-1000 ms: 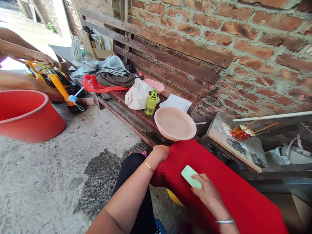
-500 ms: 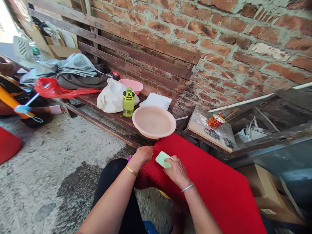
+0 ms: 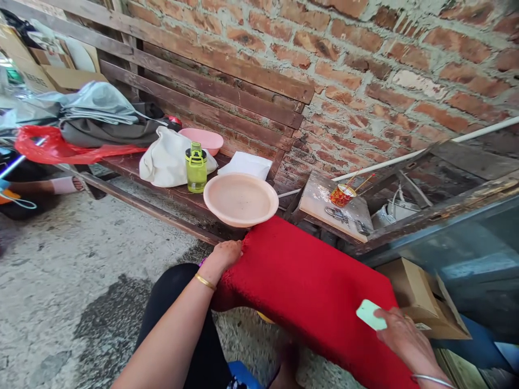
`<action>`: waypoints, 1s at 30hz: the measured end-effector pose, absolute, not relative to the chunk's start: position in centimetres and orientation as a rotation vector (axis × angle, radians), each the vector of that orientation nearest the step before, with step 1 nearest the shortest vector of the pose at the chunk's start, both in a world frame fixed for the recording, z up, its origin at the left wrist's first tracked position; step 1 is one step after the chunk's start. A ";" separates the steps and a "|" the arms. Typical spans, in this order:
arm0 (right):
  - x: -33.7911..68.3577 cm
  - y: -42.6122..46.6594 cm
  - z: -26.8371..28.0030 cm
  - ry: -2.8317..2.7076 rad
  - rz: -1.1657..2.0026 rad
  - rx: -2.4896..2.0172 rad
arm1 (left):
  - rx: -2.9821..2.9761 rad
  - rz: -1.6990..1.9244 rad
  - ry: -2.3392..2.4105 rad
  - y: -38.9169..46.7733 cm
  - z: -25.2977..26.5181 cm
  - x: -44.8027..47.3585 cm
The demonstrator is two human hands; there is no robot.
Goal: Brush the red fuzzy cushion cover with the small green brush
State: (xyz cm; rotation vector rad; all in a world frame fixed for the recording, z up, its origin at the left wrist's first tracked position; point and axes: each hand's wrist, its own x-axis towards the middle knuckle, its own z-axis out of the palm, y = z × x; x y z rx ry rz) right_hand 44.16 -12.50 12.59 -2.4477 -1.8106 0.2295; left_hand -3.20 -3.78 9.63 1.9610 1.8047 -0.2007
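A red cloth (image 3: 308,275) lies stretched over a long flat surface in front of me. My left hand (image 3: 227,254) is closed on its near left edge, just below a pale pink basin (image 3: 240,201). Out at the right end of the cloth, my right hand (image 3: 401,329) grips a pale green flat piece (image 3: 370,314) with rounded corners, which looks like a plastic scraper. The piece lies low over the cloth; whether it touches is not plain. The fingertips of my left hand are partly hidden.
On the wooden bench (image 3: 162,202) stand a green bottle (image 3: 196,168), a white bag (image 3: 160,159) and a pink bowl (image 3: 205,140). A small table (image 3: 314,202) holds a red-patterned cup (image 3: 341,195) with sticks. Cardboard boxes (image 3: 409,289) sit at right. Another person's foot (image 3: 67,185) shows at left.
My right hand has swept the green piece from beside my left hand to the right end of the cloth. My left hand stays on the edge. The view has turned rightward.
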 end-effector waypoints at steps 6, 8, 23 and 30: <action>34.5 -9.7 12.2 -2.139 0.510 -2.115 | 1.970 -0.200 1.771 -2.8 7.3 -2.8; 29.8 -8.2 11.0 -2.224 0.610 -1.967 | 1.982 -0.216 1.771 -2.5 6.2 -2.6; 46.4 -12.0 12.2 -1.888 0.457 -2.411 | 1.993 -0.234 1.744 -2.2 5.2 -1.9; 41.3 -12.2 10.0 -1.781 0.335 -2.260 | 1.978 -0.215 1.761 -2.2 4.7 -2.2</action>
